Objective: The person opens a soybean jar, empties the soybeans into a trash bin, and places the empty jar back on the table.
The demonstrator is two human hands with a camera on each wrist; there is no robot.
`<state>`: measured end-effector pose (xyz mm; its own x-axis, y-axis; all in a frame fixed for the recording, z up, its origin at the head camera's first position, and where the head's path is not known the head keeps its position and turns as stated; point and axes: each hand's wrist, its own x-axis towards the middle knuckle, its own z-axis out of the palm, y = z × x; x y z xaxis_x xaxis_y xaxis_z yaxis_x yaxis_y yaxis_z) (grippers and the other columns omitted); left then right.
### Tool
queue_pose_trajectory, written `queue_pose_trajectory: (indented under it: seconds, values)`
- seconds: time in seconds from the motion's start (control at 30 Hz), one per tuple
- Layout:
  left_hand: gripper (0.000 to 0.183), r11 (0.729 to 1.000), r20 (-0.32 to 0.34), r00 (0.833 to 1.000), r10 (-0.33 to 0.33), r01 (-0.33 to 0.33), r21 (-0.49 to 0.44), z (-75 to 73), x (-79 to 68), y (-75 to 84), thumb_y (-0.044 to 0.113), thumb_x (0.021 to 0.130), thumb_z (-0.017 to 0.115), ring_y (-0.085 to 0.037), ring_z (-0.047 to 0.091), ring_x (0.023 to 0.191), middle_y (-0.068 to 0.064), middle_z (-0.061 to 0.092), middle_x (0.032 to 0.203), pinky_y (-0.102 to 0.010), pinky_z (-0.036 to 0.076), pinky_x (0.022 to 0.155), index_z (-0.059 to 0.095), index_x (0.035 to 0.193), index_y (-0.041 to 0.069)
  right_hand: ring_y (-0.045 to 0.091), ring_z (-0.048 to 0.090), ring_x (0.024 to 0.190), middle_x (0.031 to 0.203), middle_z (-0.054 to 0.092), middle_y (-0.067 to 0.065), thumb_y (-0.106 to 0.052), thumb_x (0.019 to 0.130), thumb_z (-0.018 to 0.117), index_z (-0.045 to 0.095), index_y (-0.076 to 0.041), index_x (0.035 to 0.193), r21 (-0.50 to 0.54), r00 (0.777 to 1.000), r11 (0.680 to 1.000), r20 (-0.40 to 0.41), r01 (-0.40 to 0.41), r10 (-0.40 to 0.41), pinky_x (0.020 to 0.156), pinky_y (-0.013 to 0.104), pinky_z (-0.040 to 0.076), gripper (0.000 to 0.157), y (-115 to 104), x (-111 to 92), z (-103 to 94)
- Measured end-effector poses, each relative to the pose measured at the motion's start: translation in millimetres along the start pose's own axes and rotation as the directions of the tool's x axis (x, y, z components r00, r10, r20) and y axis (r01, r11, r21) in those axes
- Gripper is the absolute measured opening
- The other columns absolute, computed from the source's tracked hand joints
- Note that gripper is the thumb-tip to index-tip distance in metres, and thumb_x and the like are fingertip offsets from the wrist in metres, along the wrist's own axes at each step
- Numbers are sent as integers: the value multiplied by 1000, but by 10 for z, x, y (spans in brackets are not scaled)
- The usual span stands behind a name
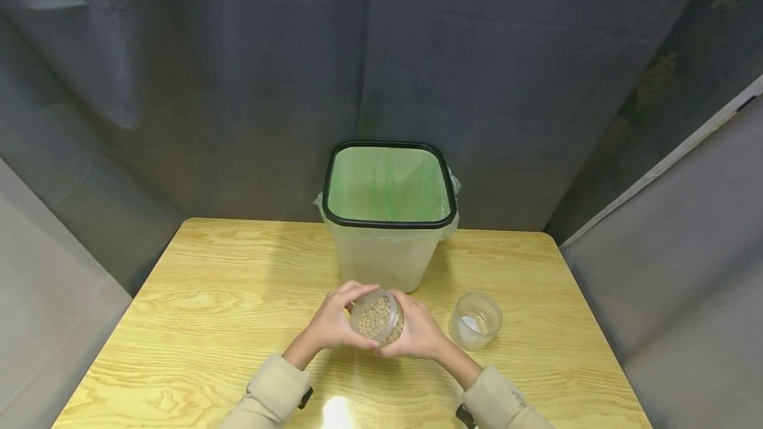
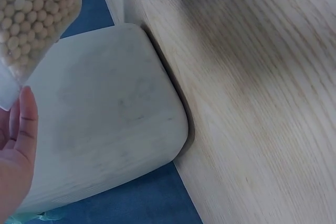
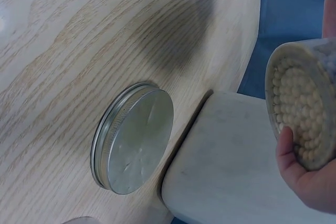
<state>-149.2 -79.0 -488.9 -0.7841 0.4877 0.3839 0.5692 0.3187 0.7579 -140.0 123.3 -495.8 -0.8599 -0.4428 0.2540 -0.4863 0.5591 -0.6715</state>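
Both hands hold a clear jar (image 1: 375, 315) of small, round, tan beans in front of the bin, above the table. The left hand (image 1: 334, 320) grips its left side, thumb and fingers curved round it. From the other side the right hand (image 1: 420, 330) grips it too. The jar is tilted, and its round face with beans behind it shows in the right wrist view (image 3: 299, 108). In the left wrist view, the left fingers (image 2: 26, 119) are at the jar's edge. Part of the jar is hidden by the hands.
Behind the hands stands a pale bin (image 1: 381, 257) with a black rim and green liner. A clear round container (image 1: 477, 323) is on the wooden table (image 1: 238, 323) to the right. A silver metal lid (image 3: 139, 140) shows beside the bin in the right wrist view.
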Motion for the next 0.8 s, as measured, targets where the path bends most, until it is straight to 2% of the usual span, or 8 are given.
queue_pose_trajectory:
  seconds: [0.27, 0.53, 0.67, 0.8]
  values:
    - [86, 998, -25, 998, -60, 59, -34, 46, 7, 0, 30, 48, 88, -21, 54, 90, -8, 57, 106, -27, 50, 67, 55, 124, 3, 18, 58, 87, 102, 61, 6, -36, 45, 83, 49, -3, 120, -20, 999, 999, -16, -33, 32, 74, 32, 49, 89, -9, -5, 2]
    - [85, 995, -45, 995, -92, 89, -54, 86, 15, -7, 27, 47, 88, -20, 53, 89, -6, 57, 104, -26, 50, 65, 56, 123, 6, 18, 58, 88, 102, 61, 7, -35, 45, 83, 49, -4, 119, -43, 999, 999, -27, -24, 22, 76, 33, 49, 87, -20, -4, -9]
    - [83, 997, -64, 996, -69, 66, -45, 106, 15, -19, 29, 49, 87, -18, 52, 88, -5, 57, 103, -26, 49, 68, 56, 122, 7, 17, 58, 86, 101, 61, 5, -37, 46, 83, 49, -4, 119, -34, 999, 998, -20, -44, 43, 73, 31, 49, 87, -39, -9, -21]
    - [81, 1000, -110, 994, 14, -17, -23, 120, 30, -55, 35, 53, 82, -18, 53, 87, -6, 55, 101, -30, 48, 72, 54, 125, 9, 16, 57, 84, 100, 60, 4, -39, 48, 83, 49, -3, 119, 13, 998, 998, -13, -59, 59, 70, 29, 49, 87, -79, 18, -43]
